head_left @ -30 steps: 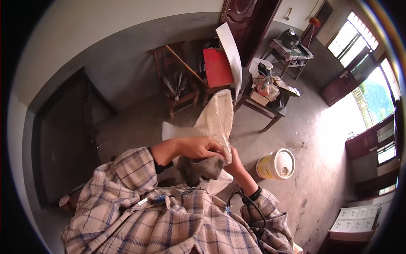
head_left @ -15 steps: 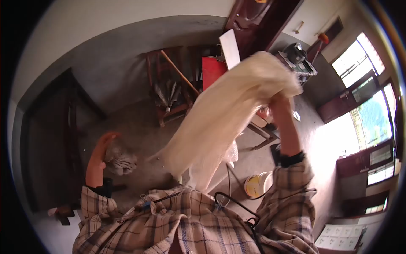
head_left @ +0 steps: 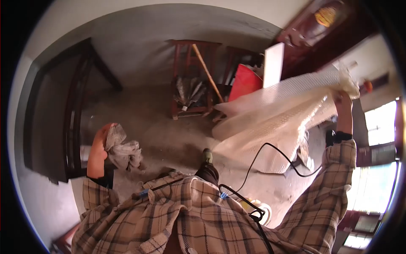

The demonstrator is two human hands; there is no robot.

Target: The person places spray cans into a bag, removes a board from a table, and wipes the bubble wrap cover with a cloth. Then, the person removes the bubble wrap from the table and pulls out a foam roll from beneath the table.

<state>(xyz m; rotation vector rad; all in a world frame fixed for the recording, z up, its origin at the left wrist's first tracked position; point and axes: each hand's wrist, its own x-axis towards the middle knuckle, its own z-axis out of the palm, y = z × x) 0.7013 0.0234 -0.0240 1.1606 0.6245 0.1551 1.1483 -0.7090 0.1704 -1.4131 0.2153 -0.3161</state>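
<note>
My left hand (head_left: 100, 148), at the left, is closed around a crumpled grey cloth (head_left: 126, 149) that hangs from it. Far to the right, my right hand (head_left: 343, 103) is raised and grips the bunched end of a translucent sheet of bubble wrap (head_left: 277, 122). The sheet fans out leftward and down from that fist, above the floor. My right fingers are partly hidden by the gathered plastic. A black cable (head_left: 261, 149) loops from my chest across the front of the sheet.
A dark wooden chair (head_left: 195, 42) with a long stick (head_left: 205, 70) stands by the wall. Beside it are a red bag or box (head_left: 245, 82) and a white board (head_left: 273, 63). Dark furniture (head_left: 50, 114) fills the left. A pale bucket (head_left: 264, 211) is low, near my body.
My right hand has swung out to the right, and the bubble wrap has spread wider with it. My left hand still holds the cloth. The view has turned left.
</note>
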